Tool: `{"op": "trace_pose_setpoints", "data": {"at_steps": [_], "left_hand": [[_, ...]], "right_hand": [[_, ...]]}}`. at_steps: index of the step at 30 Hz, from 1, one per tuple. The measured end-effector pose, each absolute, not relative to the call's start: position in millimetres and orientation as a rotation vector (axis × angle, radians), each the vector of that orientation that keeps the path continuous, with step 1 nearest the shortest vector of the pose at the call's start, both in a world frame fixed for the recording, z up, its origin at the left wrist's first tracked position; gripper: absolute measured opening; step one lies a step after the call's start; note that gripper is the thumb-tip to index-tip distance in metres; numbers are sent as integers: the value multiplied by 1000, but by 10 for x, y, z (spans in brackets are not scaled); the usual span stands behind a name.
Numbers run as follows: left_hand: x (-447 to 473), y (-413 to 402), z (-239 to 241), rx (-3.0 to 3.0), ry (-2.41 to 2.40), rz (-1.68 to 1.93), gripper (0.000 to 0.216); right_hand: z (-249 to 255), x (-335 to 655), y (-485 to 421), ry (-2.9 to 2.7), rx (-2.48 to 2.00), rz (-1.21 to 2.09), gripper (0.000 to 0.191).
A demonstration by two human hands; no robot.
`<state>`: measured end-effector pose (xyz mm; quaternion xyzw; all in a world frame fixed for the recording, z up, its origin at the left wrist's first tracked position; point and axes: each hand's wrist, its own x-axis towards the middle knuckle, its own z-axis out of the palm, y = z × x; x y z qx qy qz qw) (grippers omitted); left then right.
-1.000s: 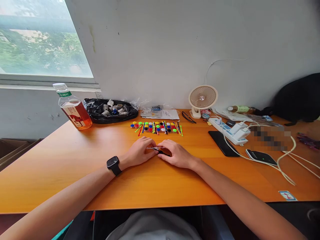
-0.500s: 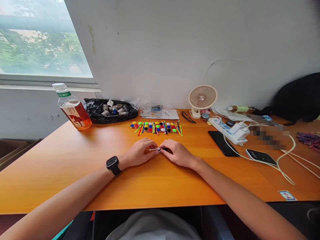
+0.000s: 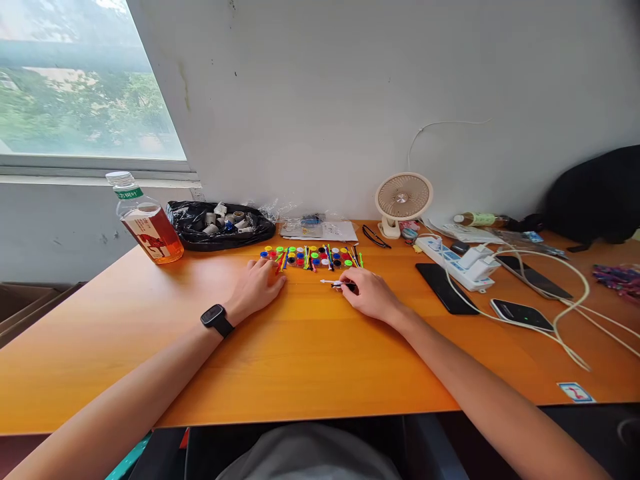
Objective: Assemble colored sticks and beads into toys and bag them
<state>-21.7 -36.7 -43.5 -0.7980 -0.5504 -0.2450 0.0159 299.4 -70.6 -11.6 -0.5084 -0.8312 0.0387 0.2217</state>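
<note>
A cluster of small coloured caps and thin coloured sticks (image 3: 313,257) lies on the orange table (image 3: 310,353). My left hand (image 3: 257,287), with a black watch on the wrist, lies on the table at the cluster's left end, fingers curled at the red and green sticks; whether they grip one is hidden. My right hand (image 3: 367,293) is closed on a small white-and-black stick piece (image 3: 336,283) just in front of the cluster.
A tea bottle (image 3: 145,223) and a black bag of small parts (image 3: 220,223) stand at the back left. Papers (image 3: 320,230), glasses, a small fan (image 3: 403,200), a power strip (image 3: 457,260), phones (image 3: 443,287) and cables fill the right side.
My hands, joined before on one small piece at the table's middle, have parted. The left hand moved forward and left to the sticks; the right hand moved forward and right with the piece.
</note>
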Motion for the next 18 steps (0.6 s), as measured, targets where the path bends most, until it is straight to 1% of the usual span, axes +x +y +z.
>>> {"op": "trace_pose_setpoints", "data": {"at_steps": [6, 10, 14, 18], "left_hand": [[-190, -402, -394, -2535, -1662, -756, 29], [-195, -414, -349, -2556, -1661, -784, 25], [-202, -421, -312, -2503, -1772, -775, 21], [-215, -423, -291, -2439, -1913, -661, 25]], "right_hand": [[-73, 3021, -679, -2237, -1486, -75, 5], [-72, 3014, -691, -2237, -1429, -87, 9], [-79, 3018, -695, -2235, -1385, -72, 11], [-76, 3023, -693, -2227, -1382, -57, 12]]}}
